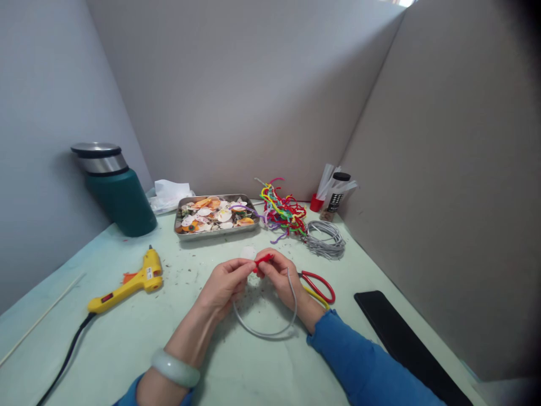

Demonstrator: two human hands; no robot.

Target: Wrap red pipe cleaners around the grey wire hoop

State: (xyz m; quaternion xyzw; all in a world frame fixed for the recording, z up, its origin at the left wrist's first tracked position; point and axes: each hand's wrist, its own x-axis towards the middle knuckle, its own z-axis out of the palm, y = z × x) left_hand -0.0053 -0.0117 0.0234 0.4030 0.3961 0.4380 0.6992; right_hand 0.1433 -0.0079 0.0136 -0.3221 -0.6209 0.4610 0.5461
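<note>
Red strip (265, 260) sits pinched between close-set hands (226, 281) (279, 277).

Here we look from the wearer's head, above and behind left hand (225, 282) and right hand (278, 276), facing forward and down. It's near them yet wide, catching table (262, 369) all round and wall (245, 101) beyond.

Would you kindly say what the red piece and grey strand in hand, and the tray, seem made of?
Red piece: perhaps matte chenille, showing no gloss, though small and blurred.
Grey strand: possibly smooth wire or plastic, from its even curve.
Tray: probably shiny metal, given its silvery rim.
</note>
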